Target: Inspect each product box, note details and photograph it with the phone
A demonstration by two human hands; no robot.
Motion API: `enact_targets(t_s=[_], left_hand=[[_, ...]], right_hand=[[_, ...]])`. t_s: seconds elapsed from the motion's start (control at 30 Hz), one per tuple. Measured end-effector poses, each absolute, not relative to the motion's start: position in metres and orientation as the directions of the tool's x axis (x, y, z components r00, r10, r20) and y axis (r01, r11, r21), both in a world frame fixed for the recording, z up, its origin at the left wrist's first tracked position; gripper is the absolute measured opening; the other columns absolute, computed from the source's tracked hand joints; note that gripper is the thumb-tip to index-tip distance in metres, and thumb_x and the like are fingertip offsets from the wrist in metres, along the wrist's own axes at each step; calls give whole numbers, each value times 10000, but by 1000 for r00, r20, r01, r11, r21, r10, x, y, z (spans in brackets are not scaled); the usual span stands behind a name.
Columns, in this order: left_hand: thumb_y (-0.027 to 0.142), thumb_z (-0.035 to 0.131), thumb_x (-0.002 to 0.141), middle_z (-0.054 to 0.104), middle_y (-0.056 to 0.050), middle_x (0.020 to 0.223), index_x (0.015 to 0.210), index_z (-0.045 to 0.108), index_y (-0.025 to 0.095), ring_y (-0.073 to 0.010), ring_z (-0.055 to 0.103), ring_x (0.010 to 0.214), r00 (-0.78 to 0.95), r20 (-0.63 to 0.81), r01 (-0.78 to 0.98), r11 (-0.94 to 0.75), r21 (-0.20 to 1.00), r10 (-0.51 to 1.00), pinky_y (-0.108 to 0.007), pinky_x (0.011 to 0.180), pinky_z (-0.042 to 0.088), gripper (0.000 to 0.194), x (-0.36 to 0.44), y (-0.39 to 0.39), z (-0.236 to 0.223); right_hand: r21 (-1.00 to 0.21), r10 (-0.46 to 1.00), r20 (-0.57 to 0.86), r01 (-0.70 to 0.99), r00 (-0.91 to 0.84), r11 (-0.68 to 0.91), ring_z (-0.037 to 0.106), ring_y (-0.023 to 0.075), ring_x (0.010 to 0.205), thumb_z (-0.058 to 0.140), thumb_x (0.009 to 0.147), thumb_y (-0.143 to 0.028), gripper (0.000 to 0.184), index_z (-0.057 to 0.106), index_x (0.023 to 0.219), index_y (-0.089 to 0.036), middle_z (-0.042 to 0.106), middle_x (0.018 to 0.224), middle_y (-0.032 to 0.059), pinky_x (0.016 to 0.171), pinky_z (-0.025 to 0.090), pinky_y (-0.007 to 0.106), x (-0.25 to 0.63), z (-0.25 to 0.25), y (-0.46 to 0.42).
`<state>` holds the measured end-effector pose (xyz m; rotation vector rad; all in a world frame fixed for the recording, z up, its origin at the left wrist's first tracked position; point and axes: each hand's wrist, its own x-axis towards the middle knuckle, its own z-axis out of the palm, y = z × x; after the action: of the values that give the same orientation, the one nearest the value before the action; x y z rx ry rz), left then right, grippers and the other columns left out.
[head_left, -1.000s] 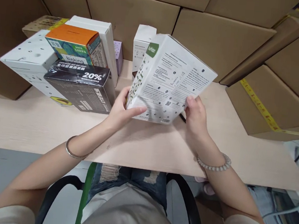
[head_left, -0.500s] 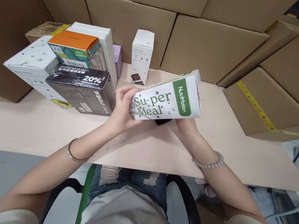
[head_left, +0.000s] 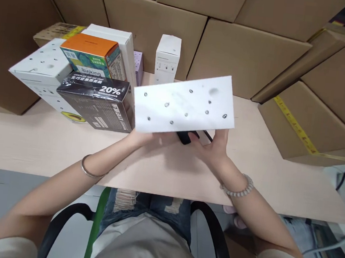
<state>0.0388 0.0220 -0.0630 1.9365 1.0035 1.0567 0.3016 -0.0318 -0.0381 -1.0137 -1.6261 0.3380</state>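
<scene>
A white carton (head_left: 184,105) dotted with small seed-like marks is held above the table, a plain dotted face turned up to me. My left hand (head_left: 147,138) supports its left end from below, its fingers mostly hidden by the carton. At the lower right edge, my right hand (head_left: 215,148) has its fingers up against the carton, the tips out of sight behind it, and the thumb apart. Close to that thumb a black object (head_left: 185,137) shows under the carton, with a dark cord-like strip (head_left: 208,136) beside it; its kind is unclear.
On the left stand a dark snack box (head_left: 101,105), an orange-topped Binking box (head_left: 89,56) and a white dotted box (head_left: 40,66). A tall white box (head_left: 167,58) and a small purple box (head_left: 138,68) are at the back. Brown cardboard boxes (head_left: 247,59) wall the table.
The carton has been turned so the "Su-per Meal" side is out of sight and a dotted face shows. My left hand has slipped lower behind it; the right fingers now show at its edge.
</scene>
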Motion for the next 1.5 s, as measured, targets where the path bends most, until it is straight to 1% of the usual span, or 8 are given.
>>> enact_targets(t_s=[0.3, 0.43, 0.57, 0.7, 0.97, 1.23, 1.37, 1.5], left_hand=[[870, 807, 776, 725, -178, 1511, 1450, 692, 251, -432, 659, 1462, 654, 128, -166, -24, 986, 745, -615, 1181, 600, 923, 36, 14, -57], [892, 785, 789, 531, -151, 1726, 1552, 636, 258, -468, 497, 1604, 650, 114, -283, 101, 954, 751, -630, 1262, 523, 1003, 37, 13, -56], [888, 750, 830, 449, -113, 1786, 1594, 603, 282, -475, 397, 1663, 693, 121, -336, 169, 927, 711, -616, 1296, 481, 986, 38, 11, -54], [857, 775, 831, 625, -104, 1655, 1474, 705, 266, -453, 457, 1633, 619, 127, -386, 159, 909, 775, -621, 1347, 411, 876, 42, 13, -56], [697, 776, 867, 826, -107, 1327, 1290, 767, 232, -433, 706, 1389, 589, 69, -420, 232, 877, 805, -620, 1221, 550, 628, 53, 5, -54], [898, 579, 875, 856, -110, 1126, 1481, 613, 255, -323, 803, 693, 699, -127, -337, 481, 809, 704, -461, 531, 632, 884, 43, -3, -26], [813, 681, 869, 848, -120, 1181, 1415, 673, 211, -397, 826, 1074, 537, -46, -408, 307, 860, 843, -537, 838, 704, 813, 47, 1, -30], [658, 782, 893, 763, -128, 1442, 1477, 655, 204, -433, 574, 1539, 449, 102, -403, 99, 910, 888, -617, 1320, 449, 751, 51, 3, -35]], right_hand=[[-513, 675, 707, 503, -210, 695, 399, 544, 1626, 890, 380, -878, 871, 789, 1145, -473, 669, 1511, 18, 1307, 323, 787, 303, -27, -44], [-198, 453, 798, 538, -397, 819, 461, 515, 1591, 725, 555, -1006, 1013, 676, 1408, -462, 532, 1683, 27, 1258, 405, 785, 294, -34, -42], [84, 176, 862, 477, -475, 875, 415, 409, 1652, 568, 823, -925, 1088, 312, 1745, -406, 91, 1908, -52, 1281, 486, 640, 285, -27, -42], [-59, 289, 853, 470, -435, 881, 173, 478, 1741, 660, 783, -910, 1220, 184, 1792, -415, -34, 1910, -95, 1373, 320, 709, 283, -19, -45], [-613, 715, 685, 418, -142, 670, 174, 459, 1744, 301, 907, -1001, 1002, 437, 1708, -414, 295, 1863, -30, 1386, 254, 735, 309, -21, -40], [-692, 760, 631, 332, -155, 642, 79, 394, 1772, 285, 883, -1021, 971, 525, 1640, -461, 337, 1838, -112, 1427, 204, 668, 300, -9, -48], [-861, 881, 459, 189, -111, 472, 139, 419, 1761, 433, 815, -1045, 1031, 475, 1655, -448, 373, 1824, -68, 1390, 303, 683, 297, -9, -46], [-974, 977, 205, 88, -58, 209, 309, 431, 1711, 730, 717, -937, 1157, 363, 1686, -421, 472, 1761, 21, 1360, 377, 695, 293, -10, -42]])
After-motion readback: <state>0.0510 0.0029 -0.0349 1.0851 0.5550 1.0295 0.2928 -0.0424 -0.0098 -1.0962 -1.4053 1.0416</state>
